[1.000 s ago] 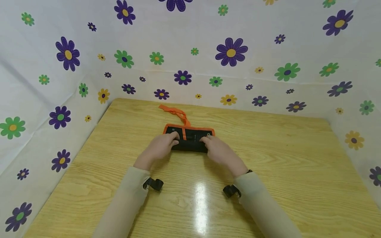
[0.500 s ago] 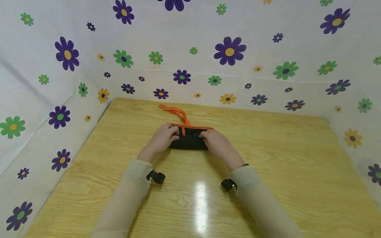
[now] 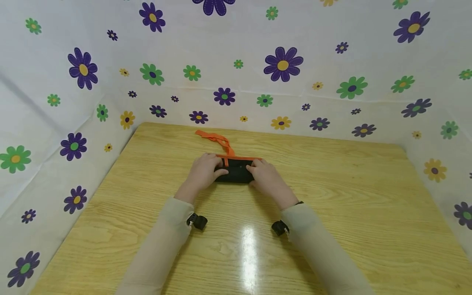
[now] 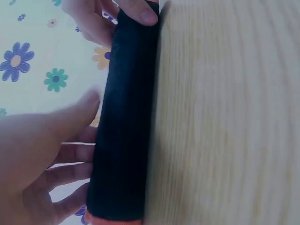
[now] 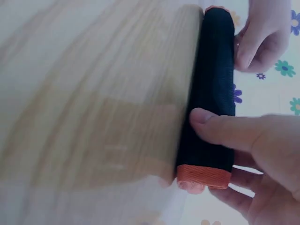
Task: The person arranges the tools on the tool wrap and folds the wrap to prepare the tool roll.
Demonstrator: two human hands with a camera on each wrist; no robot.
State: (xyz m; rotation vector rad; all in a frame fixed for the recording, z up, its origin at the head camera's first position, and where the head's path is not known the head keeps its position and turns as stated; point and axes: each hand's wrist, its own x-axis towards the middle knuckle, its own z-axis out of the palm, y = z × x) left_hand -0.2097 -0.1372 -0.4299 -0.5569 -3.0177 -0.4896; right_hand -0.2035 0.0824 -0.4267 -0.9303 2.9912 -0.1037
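Observation:
A black cloth tool roll (image 3: 237,175) with orange edging lies partly rolled up on the table. From its far edge an orange tie strap (image 3: 218,138) trails toward the back. My left hand (image 3: 203,170) holds the roll's left end, fingers over the far side; in the left wrist view its thumb is just off the black cloth. At the opposite end my right hand (image 3: 268,178) grips the roll, and the right wrist view shows its thumb (image 5: 220,126) pressed on the near face with fingers behind. Whatever is inside the roll is hidden.
A wooden table (image 3: 354,213) extends around the roll on all sides. White cloth (image 3: 250,37) printed with purple, green and yellow flowers hangs behind and at both sides. Each wrist carries a small black camera mount (image 3: 199,222).
The near part of the tool roll has been turned farther over, so less of the inner panel shows. Both hands have shifted slightly, the left one forward onto the roll's end.

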